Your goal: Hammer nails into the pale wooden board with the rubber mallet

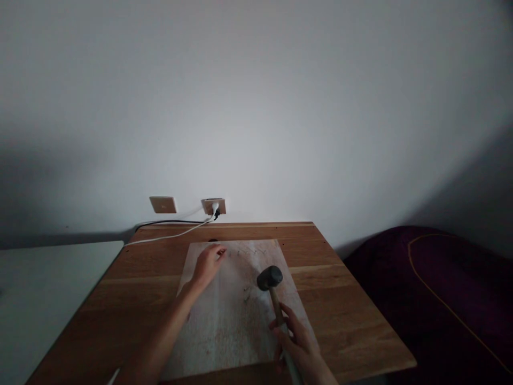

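Observation:
My right hand (294,334) is wrapped round the wooden handle of a mallet (270,277) with a black head. That head is raised over the right half of a pale, worn wooden board (216,331). Over the board's far left part, my left hand (209,261) has its thumb and fingers pinched together; anything between the fingertips is too small to make out. Just right of those fingertips, several small thin nails (239,252) show along the board's far side. More nails (247,294) appear loose near the middle, left of the mallet.
The board lies on a brown wooden table (348,310) against a pale wall (256,133). A white cable (172,236) and a black one run left from a wall socket (214,206). A white surface (52,299) adjoins on the left; a purple beanbag-like form (401,278) is at right.

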Demonstrator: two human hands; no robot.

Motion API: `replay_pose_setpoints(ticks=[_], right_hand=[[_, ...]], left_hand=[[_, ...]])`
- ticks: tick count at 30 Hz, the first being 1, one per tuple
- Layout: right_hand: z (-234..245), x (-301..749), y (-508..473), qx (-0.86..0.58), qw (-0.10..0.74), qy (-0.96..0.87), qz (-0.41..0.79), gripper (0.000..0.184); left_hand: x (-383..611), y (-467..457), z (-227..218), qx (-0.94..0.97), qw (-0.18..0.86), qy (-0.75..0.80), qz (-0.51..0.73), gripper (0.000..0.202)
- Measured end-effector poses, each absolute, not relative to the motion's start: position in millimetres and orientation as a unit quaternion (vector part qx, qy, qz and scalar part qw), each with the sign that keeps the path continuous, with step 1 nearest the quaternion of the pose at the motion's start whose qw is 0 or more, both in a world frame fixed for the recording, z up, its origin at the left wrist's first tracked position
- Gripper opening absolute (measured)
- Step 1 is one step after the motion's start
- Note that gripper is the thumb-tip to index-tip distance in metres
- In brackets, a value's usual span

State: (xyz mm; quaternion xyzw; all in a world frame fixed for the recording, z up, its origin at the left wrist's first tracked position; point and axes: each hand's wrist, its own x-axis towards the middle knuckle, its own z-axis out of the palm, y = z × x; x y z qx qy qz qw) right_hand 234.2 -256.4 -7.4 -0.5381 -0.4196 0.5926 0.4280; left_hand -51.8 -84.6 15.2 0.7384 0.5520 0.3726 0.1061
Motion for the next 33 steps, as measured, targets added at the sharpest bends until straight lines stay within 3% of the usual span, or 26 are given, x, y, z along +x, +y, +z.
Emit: replay_pose_setpoints(ticks=[7, 15, 26, 33], right_hand=[[-2.4, 229.4, -260.1, -0.564, 0.424, -0.415, 0.575, 0.084], [11.7, 232.7, -262.2, -0.562, 0.374, -0.415, 0.610, 0.077], [15.2, 234.6, -272.9, -0.612, 0.342, -0.361, 0.614, 0.095], [5.4, 224.9, -273.0, -0.670, 0.415, -0.366, 0.494, 0.079]], left_hand=[[-63.2, -63.1, -2.5, 0.683, 0.185, 0.585, 0.396, 0.015], [-61.0, -74.3, -6.6, 0.704, 0.126, 0.579, 0.392, 0.015], [-58.9, -79.5, -2.9, 0.734, 0.092, 0.574, 0.351, 0.020], [-57.4, -78.3, -6.2, 0.734, 0.112, 0.564, 0.361, 0.012]])
